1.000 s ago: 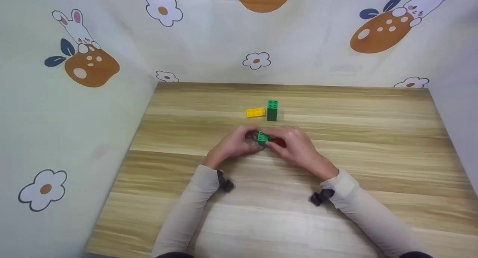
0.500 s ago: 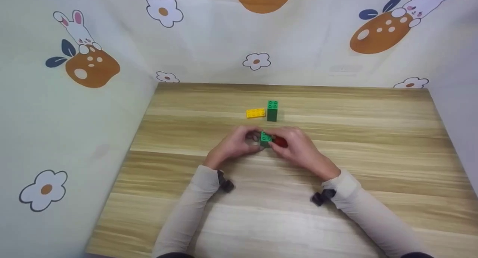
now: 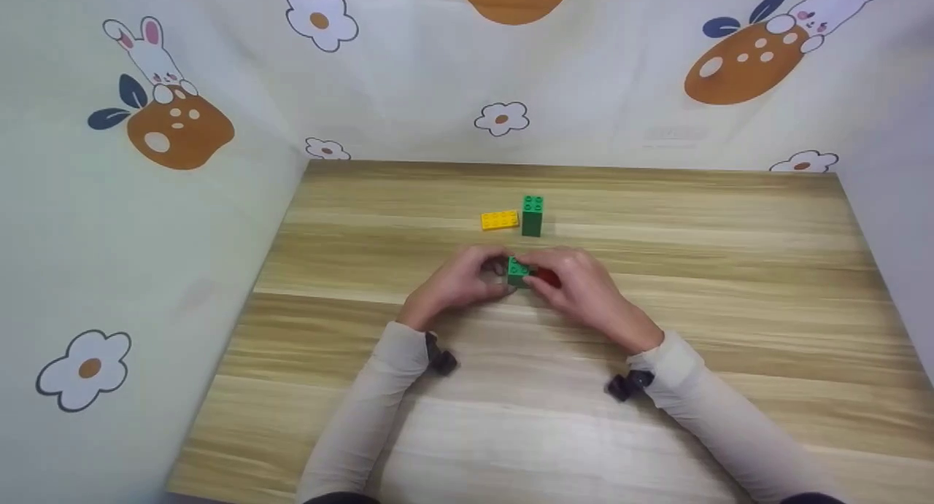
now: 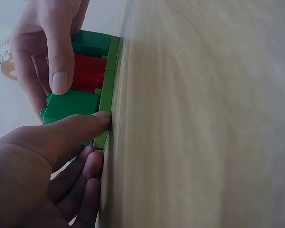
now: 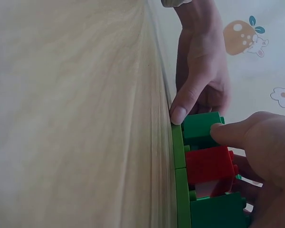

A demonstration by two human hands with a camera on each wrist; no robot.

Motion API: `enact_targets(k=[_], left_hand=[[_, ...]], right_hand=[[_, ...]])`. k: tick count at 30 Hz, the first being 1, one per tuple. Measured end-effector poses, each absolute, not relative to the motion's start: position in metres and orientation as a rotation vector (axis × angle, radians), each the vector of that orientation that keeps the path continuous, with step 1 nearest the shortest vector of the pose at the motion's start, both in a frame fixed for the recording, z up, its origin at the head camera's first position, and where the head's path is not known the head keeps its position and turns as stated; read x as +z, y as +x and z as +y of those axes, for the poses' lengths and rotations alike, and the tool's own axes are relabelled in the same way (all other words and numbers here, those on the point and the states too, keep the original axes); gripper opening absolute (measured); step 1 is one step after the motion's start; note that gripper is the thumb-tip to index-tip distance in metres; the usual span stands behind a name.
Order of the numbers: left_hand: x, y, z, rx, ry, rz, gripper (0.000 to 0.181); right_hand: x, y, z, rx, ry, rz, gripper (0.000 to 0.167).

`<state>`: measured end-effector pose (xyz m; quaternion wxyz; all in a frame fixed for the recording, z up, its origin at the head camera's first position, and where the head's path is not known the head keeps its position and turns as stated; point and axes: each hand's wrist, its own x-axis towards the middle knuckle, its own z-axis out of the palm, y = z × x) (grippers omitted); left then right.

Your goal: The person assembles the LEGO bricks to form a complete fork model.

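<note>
At the table's middle, my left hand holds the end of a low light-green row of flat bricks, its thumb on the row's side. My right hand pinches a green toy brick at that same end, with the thumb on its near side. Beside this brick, a red brick stands on the row, partly covered by my right hand in the head view. Another green brick sits past the red one. Small gaps show between these upper bricks. The row lies on the tabletop.
Beyond my hands lie a flat yellow brick and a tall green brick stack, close together. The wooden table meets printed cloth walls at its back and sides.
Compared with one second ago, the pinched green brick sits slightly farther right, and more of its near side shows. My hands have barely moved. The yellow brick and tall green stack are unmoved.
</note>
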<state>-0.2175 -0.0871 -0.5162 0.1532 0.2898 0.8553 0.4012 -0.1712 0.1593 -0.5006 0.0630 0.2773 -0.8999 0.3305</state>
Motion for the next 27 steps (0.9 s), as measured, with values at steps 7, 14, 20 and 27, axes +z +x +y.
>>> enact_targets(k=[7,14,20,27], left_hand=[[-0.5155,-0.2175,-0.0859,1.111,0.853,2.491,0.044],[-0.5168,-0.218,-0.0853,1.126,0.856,2.482,0.045],[-0.5162,-0.2183,-0.0854,1.142,0.869,2.474,0.041],[-0.5174,-0.2181,-0.0861,1.166,0.875,2.475,0.033]], right_hand=[[-0.4998,-0.1702,0.1597,0.989,0.848,-2.702,0.032],[-0.5004,-0.1698,0.1597,0.963,0.848,-2.713,0.033],[-0.4981,-0.1691,0.1574,0.935,0.836,-2.743,0.032],[-0.4958,-0.1691,0.1567,0.907,0.839,-2.766,0.03]])
